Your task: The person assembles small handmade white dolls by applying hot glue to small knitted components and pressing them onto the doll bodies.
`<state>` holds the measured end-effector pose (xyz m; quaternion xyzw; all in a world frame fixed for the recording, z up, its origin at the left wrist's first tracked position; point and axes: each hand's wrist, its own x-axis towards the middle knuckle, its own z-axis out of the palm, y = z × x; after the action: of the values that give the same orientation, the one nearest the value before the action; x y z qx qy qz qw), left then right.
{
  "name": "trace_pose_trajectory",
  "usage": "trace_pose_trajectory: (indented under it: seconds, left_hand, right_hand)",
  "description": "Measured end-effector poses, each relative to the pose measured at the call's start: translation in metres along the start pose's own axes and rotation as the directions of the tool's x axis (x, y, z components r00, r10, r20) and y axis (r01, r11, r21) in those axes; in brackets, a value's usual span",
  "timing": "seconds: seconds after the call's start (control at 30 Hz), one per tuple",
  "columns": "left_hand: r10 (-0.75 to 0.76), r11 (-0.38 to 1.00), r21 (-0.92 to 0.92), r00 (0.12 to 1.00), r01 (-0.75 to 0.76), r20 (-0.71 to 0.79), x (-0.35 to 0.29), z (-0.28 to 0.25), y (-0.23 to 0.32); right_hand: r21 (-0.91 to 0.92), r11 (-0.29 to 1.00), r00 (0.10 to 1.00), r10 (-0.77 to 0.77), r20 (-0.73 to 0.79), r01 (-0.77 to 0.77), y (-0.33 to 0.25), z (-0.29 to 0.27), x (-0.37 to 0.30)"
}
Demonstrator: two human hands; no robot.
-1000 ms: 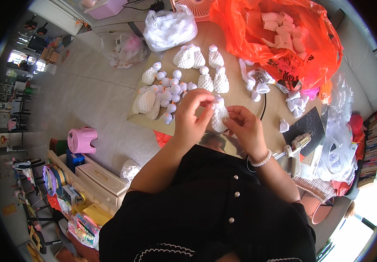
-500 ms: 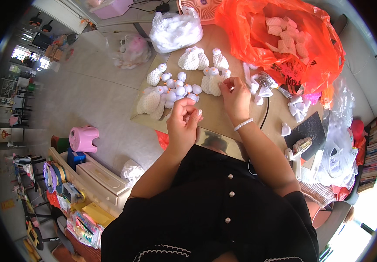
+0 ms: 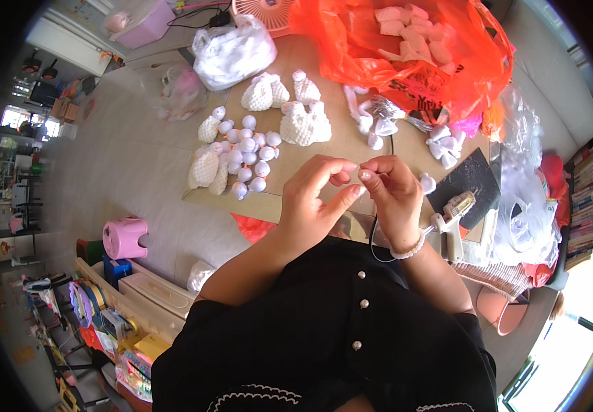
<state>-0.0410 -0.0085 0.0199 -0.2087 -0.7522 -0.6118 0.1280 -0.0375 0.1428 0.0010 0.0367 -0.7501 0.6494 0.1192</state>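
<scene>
In the middle of the frame, the left hand (image 3: 315, 204) and right hand (image 3: 396, 198) come together at the fingertips, holding what I cannot tell, with white balls (image 3: 247, 145) and bumpy white dolls (image 3: 306, 128) lying up and to the left on the table (image 3: 341, 137).

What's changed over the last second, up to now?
The white doll left both hands, moving forward; it stands among other dolls on the table. Left hand and right hand are back close together; whether they hold anything is unclear. Glue gun, red bag and balls stayed put.
</scene>
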Motion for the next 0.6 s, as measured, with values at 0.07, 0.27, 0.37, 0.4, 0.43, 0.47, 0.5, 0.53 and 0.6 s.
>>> trace_pose_trajectory:
  seconds: [0.07, 0.27, 0.37, 0.4, 0.43, 0.47, 0.5, 0.53, 0.6]
  left_hand:
    - [0.038, 0.997, 0.069, 0.998, -0.041, 0.04, 0.003, 0.008, 0.006]
    - [0.015, 0.97, 0.225, 0.945, -0.093, 0.326, -0.002, 0.013, 0.011]
    - [0.084, 0.888, 0.377, 0.898, -0.264, 0.432, -0.012, 0.025, 0.02]
    - [0.096, 0.879, 0.377, 0.882, -0.293, 0.462, -0.015, 0.027, 0.019]
    - [0.103, 0.92, 0.288, 0.873, -0.266, 0.477, -0.015, 0.028, 0.018]
    - [0.112, 0.952, 0.197, 0.864, -0.236, 0.491, -0.015, 0.029, 0.017]
    - [0.123, 0.974, 0.104, 0.855, -0.201, 0.504, -0.014, 0.029, 0.017]
    - [0.071, 0.996, 0.011, 0.849, -0.091, 0.523, -0.011, 0.029, 0.018]
    - [-0.021, 0.976, -0.164, 0.819, 0.141, 0.574, -0.005, 0.031, 0.021]
  right_hand:
    - [-0.098, 0.99, 0.995, -0.102, -0.01, 0.101, -0.005, -0.008, -0.005]
    - [-0.486, 0.727, 0.868, -0.468, 0.166, 0.485, -0.003, -0.043, -0.015]
    - [-0.471, 0.775, 0.907, -0.357, 0.224, 0.421, 0.003, -0.057, -0.025]
    - [-0.427, 0.829, 0.93, -0.287, 0.228, 0.361, 0.003, -0.06, -0.028]
    - [-0.383, 0.875, 0.947, -0.217, 0.236, 0.296, 0.002, -0.064, -0.031]
    - [-0.338, 0.913, 0.958, -0.146, 0.248, 0.227, 0.002, -0.068, -0.033]
    - [-0.257, 0.955, 0.954, -0.069, 0.29, 0.147, 0.0, -0.074, -0.033]
    - [-0.16, 0.982, 0.958, -0.053, 0.283, 0.102, 0.001, -0.076, -0.035]
    - [0.04, 0.999, 0.962, -0.02, 0.271, 0.01, 0.003, -0.079, -0.037]
